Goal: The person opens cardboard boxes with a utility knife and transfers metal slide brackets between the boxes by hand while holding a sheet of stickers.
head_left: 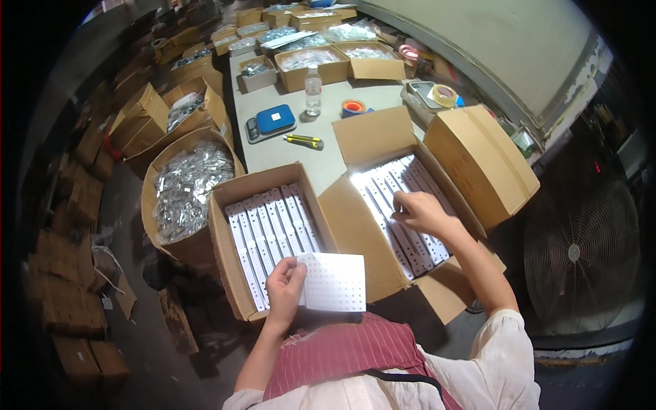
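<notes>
My left hand (285,287) is closed on the edge of a white sheet of small round labels (336,283), gripping it between thumb and fingers. The sheet hangs in front of the near edges of the two open cartons. My right hand (425,213) is over the right carton (471,212), its fingers pinched together just above the packs; anything between them is too small to make out. Rows of slim white boxes with dark dots (403,181) fill that carton. Similar white boxes (270,225) stand in rows in the left carton (222,266).
On the table (273,160) are a blue-topped scale (275,119), a yellow cutter knife (304,141), a water bottle (313,92) and tape rolls (353,107). A closed carton (488,160) stands at right, near a floor fan (574,253). A carton of shiny small packets (195,188) is at left.
</notes>
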A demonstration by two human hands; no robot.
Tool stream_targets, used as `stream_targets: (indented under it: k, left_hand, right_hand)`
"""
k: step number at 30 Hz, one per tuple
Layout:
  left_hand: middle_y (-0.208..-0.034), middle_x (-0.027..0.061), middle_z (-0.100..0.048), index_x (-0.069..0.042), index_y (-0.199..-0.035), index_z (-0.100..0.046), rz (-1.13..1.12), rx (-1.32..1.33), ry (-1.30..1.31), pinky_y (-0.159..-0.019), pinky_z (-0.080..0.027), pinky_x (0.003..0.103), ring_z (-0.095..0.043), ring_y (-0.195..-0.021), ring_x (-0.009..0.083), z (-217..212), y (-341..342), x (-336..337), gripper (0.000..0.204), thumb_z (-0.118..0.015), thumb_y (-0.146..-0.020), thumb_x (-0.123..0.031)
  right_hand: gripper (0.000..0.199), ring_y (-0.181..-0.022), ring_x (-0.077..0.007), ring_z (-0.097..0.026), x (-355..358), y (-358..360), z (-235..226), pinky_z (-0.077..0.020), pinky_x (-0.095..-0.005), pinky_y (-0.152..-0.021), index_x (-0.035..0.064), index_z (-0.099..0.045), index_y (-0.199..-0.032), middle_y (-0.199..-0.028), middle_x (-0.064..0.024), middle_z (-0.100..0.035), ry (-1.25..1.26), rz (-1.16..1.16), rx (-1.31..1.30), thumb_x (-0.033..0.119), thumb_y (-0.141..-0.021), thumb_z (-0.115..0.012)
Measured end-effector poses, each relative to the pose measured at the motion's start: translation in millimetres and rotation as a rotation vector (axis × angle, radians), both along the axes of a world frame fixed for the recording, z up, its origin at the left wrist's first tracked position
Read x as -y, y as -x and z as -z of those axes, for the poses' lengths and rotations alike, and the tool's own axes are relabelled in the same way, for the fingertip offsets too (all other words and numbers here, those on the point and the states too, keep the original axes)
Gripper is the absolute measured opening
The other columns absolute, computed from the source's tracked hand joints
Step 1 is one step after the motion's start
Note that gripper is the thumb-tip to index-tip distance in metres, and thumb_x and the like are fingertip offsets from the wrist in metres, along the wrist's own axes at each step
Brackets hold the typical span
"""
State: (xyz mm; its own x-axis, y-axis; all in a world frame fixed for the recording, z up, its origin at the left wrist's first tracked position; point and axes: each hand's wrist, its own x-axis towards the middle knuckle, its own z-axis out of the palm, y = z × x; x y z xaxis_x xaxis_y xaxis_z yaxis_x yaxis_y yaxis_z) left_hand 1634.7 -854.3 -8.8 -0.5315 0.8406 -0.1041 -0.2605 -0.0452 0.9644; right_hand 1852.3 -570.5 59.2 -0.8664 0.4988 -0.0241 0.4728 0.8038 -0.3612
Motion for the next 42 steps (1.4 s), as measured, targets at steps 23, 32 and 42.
stream_targets:
  k: [23,32,42]
  left_hand:
    - [-0.097,0.0061,-0.069,0.003,-0.112,-0.062,0.023,-0.146,0.049,-0.077,-0.053,0.025,-0.063,-0.088,0.0102,-11,-9,0,0.025,-0.073,-0.092,-0.007]
    - [-0.097,0.0065,-0.068,-0.001,-0.111,-0.06,0.031,-0.305,0.011,-0.074,-0.053,0.025,-0.064,-0.086,0.0105,-5,-8,2,0.024,-0.072,-0.091,-0.005]
    - [-0.099,0.0062,-0.067,-0.001,-0.114,-0.06,-0.014,-0.47,-0.087,-0.078,-0.053,0.026,-0.066,-0.091,0.0131,3,-5,2,0.028,-0.071,-0.088,0.001]
  right_hand:
    - [0.042,-0.083,-0.0104,-0.059,93,45,12,-0.0499,-0.0279,-0.072,0.0008,-0.06,-0.111,-0.091,-0.0047,-0.065,0.699,-0.043,-0.19,0.023,-0.085,-0.084]
    - [0.03,-0.084,-0.0071,-0.059,94,43,24,-0.0491,-0.0246,-0.071,0.0011,-0.061,-0.103,-0.086,-0.0014,-0.063,0.864,0.017,-0.244,0.019,-0.088,-0.08]
    - [0.025,-0.083,-0.0231,-0.065,104,41,18,-0.0506,-0.0327,-0.073,-0.0005,-0.063,-0.1,-0.09,-0.0122,-0.065,0.383,-0.208,-0.502,0.014,-0.086,-0.078]
